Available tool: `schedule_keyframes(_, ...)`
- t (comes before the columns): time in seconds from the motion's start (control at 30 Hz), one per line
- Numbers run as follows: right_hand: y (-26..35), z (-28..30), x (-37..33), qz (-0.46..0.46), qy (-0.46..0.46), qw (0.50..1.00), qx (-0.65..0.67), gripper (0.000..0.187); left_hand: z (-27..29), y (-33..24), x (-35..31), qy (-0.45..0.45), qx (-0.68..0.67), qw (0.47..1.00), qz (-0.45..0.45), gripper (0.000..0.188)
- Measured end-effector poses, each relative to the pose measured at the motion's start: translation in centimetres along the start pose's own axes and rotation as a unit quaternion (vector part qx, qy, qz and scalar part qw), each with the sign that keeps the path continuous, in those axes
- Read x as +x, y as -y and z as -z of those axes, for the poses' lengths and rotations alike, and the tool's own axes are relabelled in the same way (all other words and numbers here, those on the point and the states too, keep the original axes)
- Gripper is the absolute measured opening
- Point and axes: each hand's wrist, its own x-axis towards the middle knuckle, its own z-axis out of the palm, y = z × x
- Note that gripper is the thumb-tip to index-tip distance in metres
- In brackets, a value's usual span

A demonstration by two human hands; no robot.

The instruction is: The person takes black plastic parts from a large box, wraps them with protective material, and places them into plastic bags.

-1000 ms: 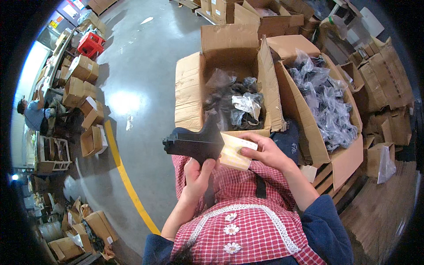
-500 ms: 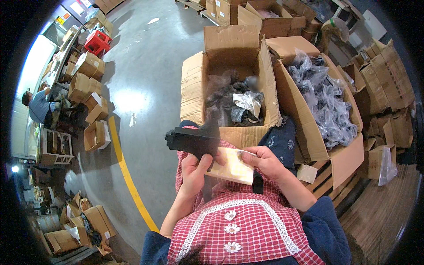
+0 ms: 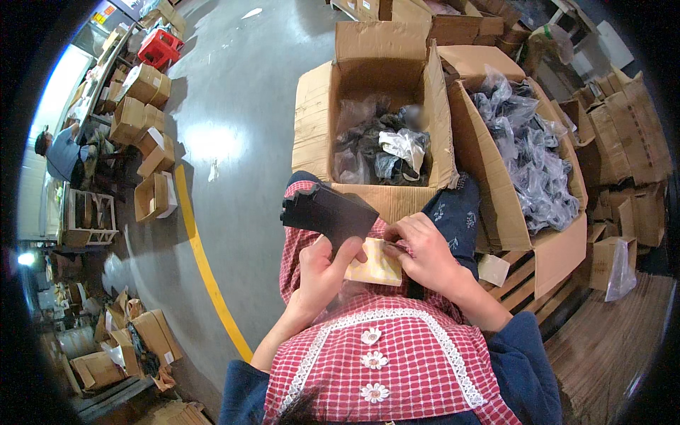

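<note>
My left hand (image 3: 319, 276) is closed on a black piece with a broad body and a notched far end (image 3: 329, 212). The piece lies tilted above my lap. Beside the left thumb is a pale yellow and white patterned sheet (image 3: 377, 268), possibly of labels. My right hand (image 3: 428, 255) pinches at the sheet's upper right edge. Its fingertips are bent over and partly hidden, so I cannot tell whether a small piece is between them.
In front of my knees stands an open carton (image 3: 326, 120) with black items and clear bags. Another carton (image 3: 503, 205), full of bagged items, is to its right on a wooden pallet (image 3: 520, 276). A person (image 3: 64, 156) sits far left, beyond a yellow floor line (image 3: 205, 273).
The black piece has turned and come nearer my right hand. My right hand has rolled over, fingers now bent down at the sheet's edge. Less of the sheet shows.
</note>
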Motion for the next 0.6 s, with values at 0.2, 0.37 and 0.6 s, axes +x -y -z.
schedule_keyframes(0.2,1.5,-0.4,-1.1,0.046,-0.048,0.992,-0.107,0.023,0.0,0.0,0.5,0.004,0.016,0.998,0.057,0.030)
schedule_keyframes(0.37,1.7,-1.3,-1.9,0.061,-0.046,0.991,-0.113,0.023,-0.3,0.9,0.6,-0.010,-0.025,0.996,0.085,0.035)
schedule_keyframes(0.6,0.6,0.5,-0.7,0.072,0.007,0.997,0.027,0.017,0.3,1.0,0.9,0.022,0.053,0.989,0.135,0.036)
